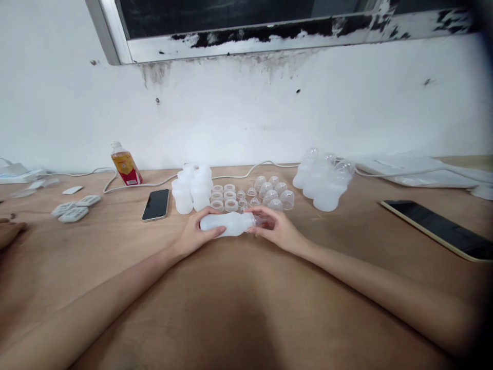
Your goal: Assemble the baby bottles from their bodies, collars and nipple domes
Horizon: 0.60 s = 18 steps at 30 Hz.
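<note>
A white baby bottle [229, 224] lies sideways between my hands, held just above or on the table; which one I cannot tell. My left hand [197, 231] is wrapped round its base end. At the other end my right hand [278, 228] grips the collar, where a clear nipple [262, 220] shows partly behind the fingers. Just beyond the bottle are white collar rings [230, 196], clear nipples [251, 192] and clear dome caps [286, 199] in rows. Open white bottles [192, 190] stand behind my left hand.
Capped bottles [325, 185] stand at the back right. A phone [156, 205] lies left, a larger one [439, 228] right. A drink bottle [126, 164], a white cable [265, 163], plastic bags [416, 172] and small white packs [75, 209] lie around. Another person's hand [11, 231] rests far left.
</note>
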{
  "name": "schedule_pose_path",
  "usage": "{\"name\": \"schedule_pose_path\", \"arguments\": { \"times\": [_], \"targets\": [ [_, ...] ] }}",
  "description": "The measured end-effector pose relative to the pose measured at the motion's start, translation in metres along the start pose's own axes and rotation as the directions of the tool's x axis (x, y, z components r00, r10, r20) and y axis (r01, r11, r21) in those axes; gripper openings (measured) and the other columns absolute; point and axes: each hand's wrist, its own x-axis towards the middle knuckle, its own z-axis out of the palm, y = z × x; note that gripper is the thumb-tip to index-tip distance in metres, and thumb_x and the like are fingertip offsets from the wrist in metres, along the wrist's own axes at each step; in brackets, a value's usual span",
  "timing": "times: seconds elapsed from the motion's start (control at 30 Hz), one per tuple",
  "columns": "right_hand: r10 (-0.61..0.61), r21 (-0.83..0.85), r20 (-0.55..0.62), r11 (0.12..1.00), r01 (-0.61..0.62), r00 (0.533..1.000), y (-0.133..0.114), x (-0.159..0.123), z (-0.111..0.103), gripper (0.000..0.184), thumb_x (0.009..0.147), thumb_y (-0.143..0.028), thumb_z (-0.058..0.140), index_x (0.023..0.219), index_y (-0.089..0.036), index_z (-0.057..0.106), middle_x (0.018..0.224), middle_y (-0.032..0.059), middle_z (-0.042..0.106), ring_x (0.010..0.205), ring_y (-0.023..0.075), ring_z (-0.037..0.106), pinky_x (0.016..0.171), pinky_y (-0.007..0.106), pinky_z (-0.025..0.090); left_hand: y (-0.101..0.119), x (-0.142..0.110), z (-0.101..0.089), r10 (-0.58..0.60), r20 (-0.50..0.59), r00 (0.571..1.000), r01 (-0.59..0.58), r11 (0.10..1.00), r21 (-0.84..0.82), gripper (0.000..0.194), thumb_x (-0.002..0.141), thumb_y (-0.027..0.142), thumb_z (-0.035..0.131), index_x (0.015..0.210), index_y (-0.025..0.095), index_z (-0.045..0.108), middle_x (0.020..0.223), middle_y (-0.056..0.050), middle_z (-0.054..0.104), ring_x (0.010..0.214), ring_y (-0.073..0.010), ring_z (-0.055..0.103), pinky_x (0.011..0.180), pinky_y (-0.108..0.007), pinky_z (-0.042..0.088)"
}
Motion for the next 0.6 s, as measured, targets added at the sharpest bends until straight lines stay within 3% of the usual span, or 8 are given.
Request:
{"name": "schedule_pose_path", "arguments": {
  "times": [0.13,0.23,0.33,0.43,0.5,0.6],
  "targets": [
    [-0.015,-0.029,-0.005,0.999,0.015,1.000,-0.002,0.002,-0.002,0.036,0.068,-0.035,0.061,0.100,-0.021,0.051,0.100,0.0056,0.057,0.083,0.0172,0.057,0.065,0.030,0.050,0.001,0.000,0.000,0.073,-0.003,0.997,-0.073,0.997,-0.007,0.035,0.065,0.035,0.061,0.094,0.016,0.053,0.096,-0.004,0.058,0.089,-0.0177,0.052,0.078,-0.029,0.041],
    [-0.128,-0.103,0.010,0.986,0.128,0.992,-0.002,0.002,-0.004,0.036,0.069,-0.032,0.061,0.102,-0.022,0.050,0.106,0.0061,0.054,0.094,0.0184,0.053,0.071,0.031,0.050,0.000,0.000,0.001,0.032,-0.005,0.999,-0.032,0.999,-0.023,0.035,0.065,0.036,0.061,0.093,0.017,0.054,0.096,-0.004,0.058,0.089,-0.0182,0.053,0.076,-0.029,0.043],
    [-0.347,-0.241,0.078,0.903,0.355,0.935,-0.003,-0.001,-0.006,0.027,0.076,-0.023,0.053,0.103,-0.023,0.049,0.112,0.0060,0.052,0.105,0.0175,0.048,0.083,0.035,0.045,-0.001,0.000,0.002,-0.102,0.033,0.994,0.105,0.989,-0.100,0.035,0.068,0.042,0.057,0.092,0.016,0.054,0.080,-0.002,0.059,0.070,-0.0149,0.057,0.057,-0.023,0.044],
    [-0.478,-0.334,0.140,0.801,0.496,0.867,-0.004,-0.005,-0.005,0.024,0.079,-0.019,0.047,0.103,-0.024,0.049,0.114,0.0056,0.051,0.107,0.0162,0.046,0.092,0.036,0.038,-0.004,0.000,0.002,-0.232,0.125,0.965,0.252,0.949,-0.188,0.039,0.074,0.047,0.047,0.093,0.015,0.052,0.059,0.002,0.054,0.044,-0.0104,0.051,0.036,-0.018,0.033],
    [-0.418,-0.343,0.116,0.835,0.431,0.901,-0.007,-0.006,-0.005,0.027,0.076,-0.025,0.053,0.103,-0.023,0.049,0.111,0.0063,0.052,0.103,0.0178,0.049,0.088,0.035,0.041,-0.004,-0.001,0.002,-0.205,0.101,0.974,0.220,0.961,-0.169,0.036,0.075,0.047,0.046,0.091,0.015,0.052,0.060,0.001,0.054,0.047,-0.0108,0.052,0.039,-0.019,0.036],
    [-0.106,-0.150,0.063,0.982,0.115,0.992,-0.010,-0.004,-0.003,0.036,0.073,-0.038,0.055,0.102,-0.019,0.047,0.088,0.0058,0.060,0.075,0.0158,0.058,0.062,0.029,0.049,-0.002,-0.002,0.001,0.026,0.006,1.000,-0.026,0.999,-0.024,0.031,0.070,0.040,0.056,0.091,0.017,0.052,0.085,-0.002,0.058,0.077,-0.0157,0.056,0.067,-0.027,0.046]
  ]
}}
